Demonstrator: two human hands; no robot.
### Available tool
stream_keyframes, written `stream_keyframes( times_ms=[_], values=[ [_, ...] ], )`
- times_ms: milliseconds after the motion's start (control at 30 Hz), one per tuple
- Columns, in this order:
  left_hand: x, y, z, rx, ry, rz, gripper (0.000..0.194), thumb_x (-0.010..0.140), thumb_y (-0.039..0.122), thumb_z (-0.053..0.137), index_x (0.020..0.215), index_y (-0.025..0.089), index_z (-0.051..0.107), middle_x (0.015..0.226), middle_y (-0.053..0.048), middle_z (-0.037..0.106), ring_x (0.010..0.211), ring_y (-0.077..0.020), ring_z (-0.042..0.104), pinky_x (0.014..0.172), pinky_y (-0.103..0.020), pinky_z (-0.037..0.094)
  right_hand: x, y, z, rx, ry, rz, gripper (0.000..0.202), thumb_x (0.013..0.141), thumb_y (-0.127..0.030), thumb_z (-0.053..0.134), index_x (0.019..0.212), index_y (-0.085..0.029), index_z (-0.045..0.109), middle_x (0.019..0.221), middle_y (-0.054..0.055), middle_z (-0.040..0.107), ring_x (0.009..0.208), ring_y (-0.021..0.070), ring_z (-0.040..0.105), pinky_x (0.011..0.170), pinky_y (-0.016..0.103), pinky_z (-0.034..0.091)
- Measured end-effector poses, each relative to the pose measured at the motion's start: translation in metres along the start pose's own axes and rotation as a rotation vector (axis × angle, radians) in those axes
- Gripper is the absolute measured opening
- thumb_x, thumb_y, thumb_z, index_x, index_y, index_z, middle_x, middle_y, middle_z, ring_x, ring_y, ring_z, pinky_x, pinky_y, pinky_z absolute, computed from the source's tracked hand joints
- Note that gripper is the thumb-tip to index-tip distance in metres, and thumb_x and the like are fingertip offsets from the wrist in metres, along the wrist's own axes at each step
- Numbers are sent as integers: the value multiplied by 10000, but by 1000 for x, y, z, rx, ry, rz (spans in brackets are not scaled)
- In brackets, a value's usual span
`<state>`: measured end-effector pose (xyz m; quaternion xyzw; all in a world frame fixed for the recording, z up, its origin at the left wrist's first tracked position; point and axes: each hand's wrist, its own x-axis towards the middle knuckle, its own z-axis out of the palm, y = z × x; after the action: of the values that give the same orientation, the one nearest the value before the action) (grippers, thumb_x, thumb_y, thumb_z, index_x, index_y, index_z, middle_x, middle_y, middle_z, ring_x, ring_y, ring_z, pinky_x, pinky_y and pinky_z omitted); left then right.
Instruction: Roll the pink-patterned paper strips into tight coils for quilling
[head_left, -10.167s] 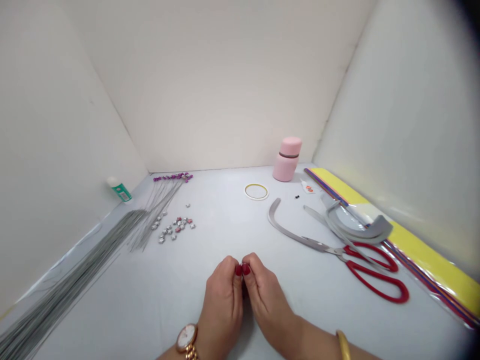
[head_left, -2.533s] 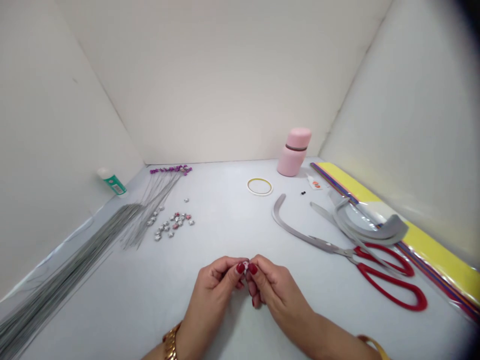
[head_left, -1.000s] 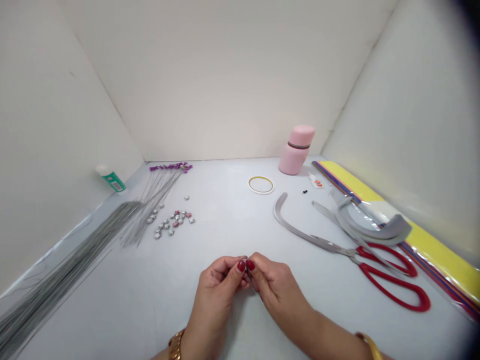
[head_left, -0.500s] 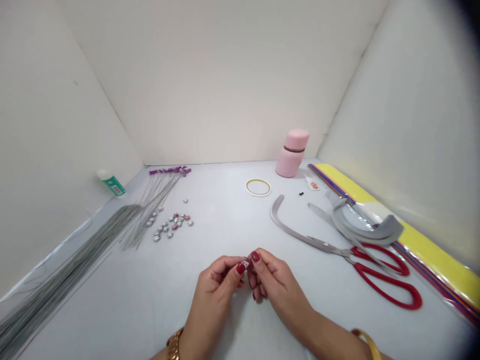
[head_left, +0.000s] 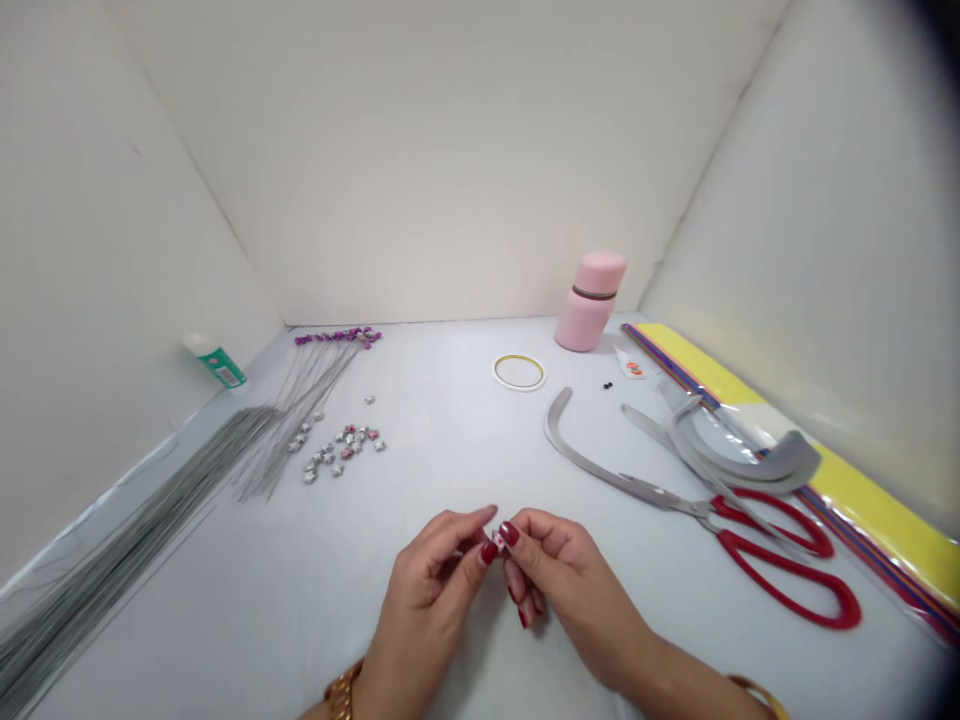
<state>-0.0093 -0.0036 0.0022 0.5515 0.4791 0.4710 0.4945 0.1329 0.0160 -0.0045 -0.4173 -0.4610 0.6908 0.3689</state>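
1. At the centre of the clock face, a small pink-and-white piece (head_left: 499, 541) is held up between the hands; its full shape is covered by fingers.
2. It is grasped by the right hand (head_left: 564, 572), pinched under the thumb, with the lower fingers curled.
3. It is met by the left hand's (head_left: 435, 578) thumb tip, while the index finger is extended above; whether it is also gripped there cannot be told.
4. Toward 10 o'clock, silver and pink stars (head_left: 346, 453) are scattered near wires tipped with purple stars (head_left: 328, 338).
5. At 9 o'clock, a bundle of grey wires (head_left: 161, 520) is laid out.
6. At 12 o'clock, a roll of narrow tape (head_left: 519, 387) is seen lying flat.
7. At 1 o'clock, a pink flask (head_left: 583, 322) is stood.
8. Toward 3 o'clock, red-handled scissors (head_left: 795, 580) are crossed by silver strips (head_left: 765, 470).
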Motion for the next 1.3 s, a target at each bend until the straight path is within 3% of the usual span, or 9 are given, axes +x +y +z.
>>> stream_keyframes(
  times_ms=[167, 300, 467, 667, 867, 1000, 1167, 1300],
  values=[
    [-3, 1, 2, 80, 63, 24, 78, 772, 188, 573, 825, 198, 629, 776, -41, 604, 727, -174, 590, 654, -281, 465, -2, 1, 3, -4, 18, -18, 337, 809, -446, 499, 653, -148, 481, 476, -57, 482, 373, 49, 417, 394, 166, 297],
    [-1, 3, -1, 147, 62, 113, 141, 798, 169, 536, 817, 200, 672, 763, -52, 631, 725, -174, 585, 672, -286, 451, -4, -1, 4, -54, -2, -59, 326, 836, -444, 453, 683, -157, 481, 523, -47, 500, 408, 61, 449, 428, 179, 322],
    [2, 3, -2, -7, 74, -26, 126, 794, 221, 546, 796, 182, 665, 731, -48, 614, 708, -184, 575, 680, -306, 444, -4, 0, 1, -230, -31, -160, 287, 877, -399, 391, 735, -170, 490, 573, -36, 499, 474, 80, 477, 476, 200, 371],
    [2, 3, -1, -237, -41, -162, 149, 809, 219, 521, 755, 133, 630, 673, -59, 623, 691, -196, 575, 691, -339, 443, -4, 2, -5, -497, -30, -264, 281, 907, -328, 335, 714, -188, 483, 569, -35, 470, 510, 94, 468, 513, 212, 386],
    [0, -2, -3, -104, 17, -129, 137, 787, 239, 553, 753, 133, 634, 750, -76, 631, 726, -194, 570, 700, -318, 442, -2, 0, -7, -659, -35, -321, 300, 907, -276, 323, 653, -192, 460, 546, -38, 439, 500, 99, 452, 506, 213, 364],
    [2, 1, -5, -26, 26, -56, 137, 790, 231, 549, 760, 155, 658, 748, -65, 635, 727, -185, 583, 685, -284, 448, -1, -1, -6, -605, -10, -307, 267, 901, -283, 348, 696, -189, 490, 565, -28, 482, 523, 104, 477, 522, 213, 392],
    [4, 7, -4, 0, -4, 62, 141, 778, 185, 564, 782, 192, 705, 717, -51, 661, 685, -168, 605, 663, -255, 460, -4, -2, -4, -462, 31, -327, 196, 885, -302, 401, 958, -179, 536, 637, -4, 575, 566, 115, 541, 544, 222, 448],
    [0, 4, -3, -25, 56, 48, 110, 741, 168, 605, 731, 188, 712, 693, -50, 672, 653, -173, 614, 643, -266, 477, -8, -2, 0, -376, 34, -324, 234, 867, -313, 435, 922, -160, 603, 631, 13, 613, 554, 120, 571, 537, 228, 471]
  ],
)
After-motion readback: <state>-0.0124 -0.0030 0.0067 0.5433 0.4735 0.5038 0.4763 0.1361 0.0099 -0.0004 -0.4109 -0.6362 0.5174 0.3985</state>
